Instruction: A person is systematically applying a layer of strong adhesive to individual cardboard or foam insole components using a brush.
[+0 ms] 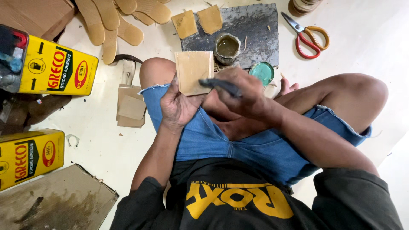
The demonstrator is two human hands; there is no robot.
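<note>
Your pale floor (366,38) is carrying red-handled scissors (309,36), a dark slab (251,25), two yellow tins (55,70), tan sole cutouts (115,21), and cardboard (51,200).

Pale, glue-stained floor (366,38); even light

Left hand (179,104) fingers curled, gripping; right hand (243,91) fisted, wrist bent.

Red-handled scissors (307,35) lie top right on the floor (366,30). Two yellow cans (57,71) sit left, tan sole cutouts (115,19) fan out above them, and cardboard (55,200) lies bottom left. A dark slab (255,30) carries two tan pieces (197,21).
</note>
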